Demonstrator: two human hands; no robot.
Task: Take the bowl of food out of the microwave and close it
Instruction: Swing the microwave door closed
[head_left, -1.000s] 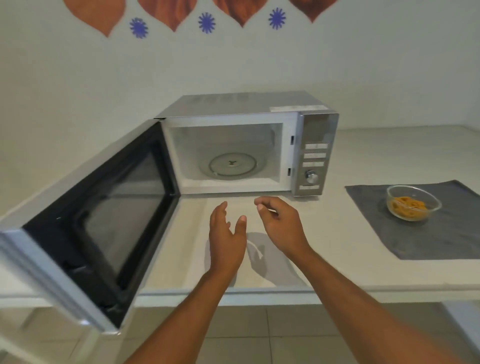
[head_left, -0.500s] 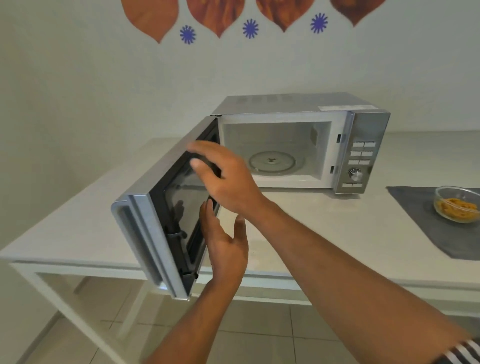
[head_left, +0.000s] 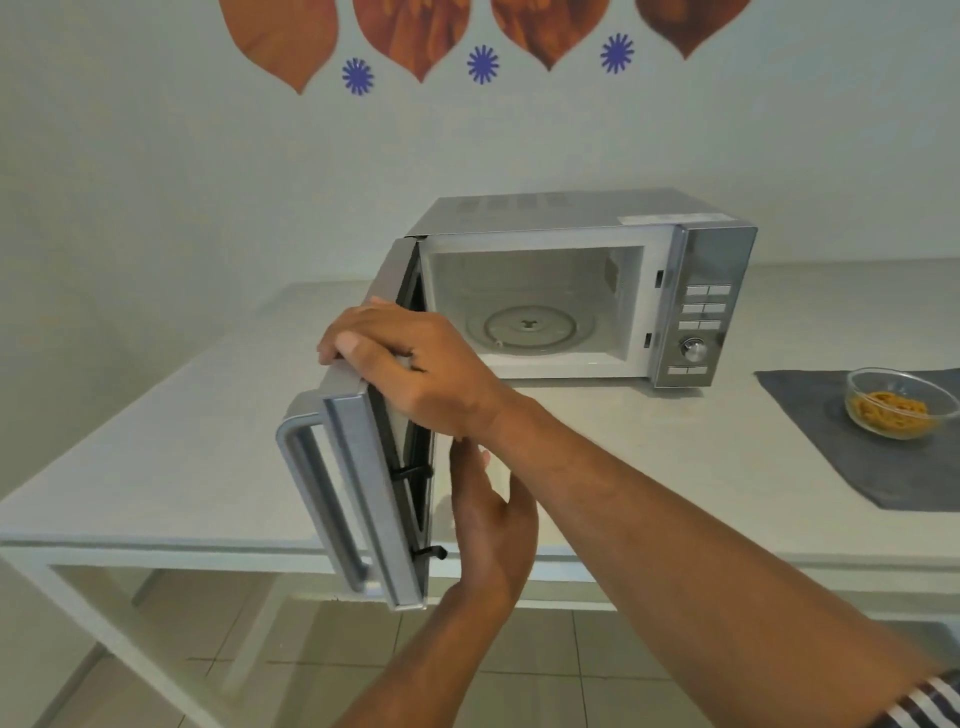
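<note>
The silver microwave (head_left: 582, 218) stands on the white table, its cavity holding only the glass turntable (head_left: 530, 328). Its door (head_left: 358, 467) sticks straight out toward me, edge-on. My right hand (head_left: 415, 369) lies over the door's top edge, fingers curled onto the outer face. My left hand (head_left: 491, 519) is just right of the door's inner side, fingers upright and together, holding nothing. The glass bowl of orange food (head_left: 901, 402) sits on a grey mat at the far right, well away from both hands.
The grey mat (head_left: 831, 441) covers the table's right part. The white table (head_left: 182, 457) ends at a front edge below the door, with tiled floor underneath. A wall with leaf decorations rises behind.
The door has swung from wide open at the left to pointing straight out. My right hand moved from the table front onto the door's top edge; my left hand stays beside its inner face.
</note>
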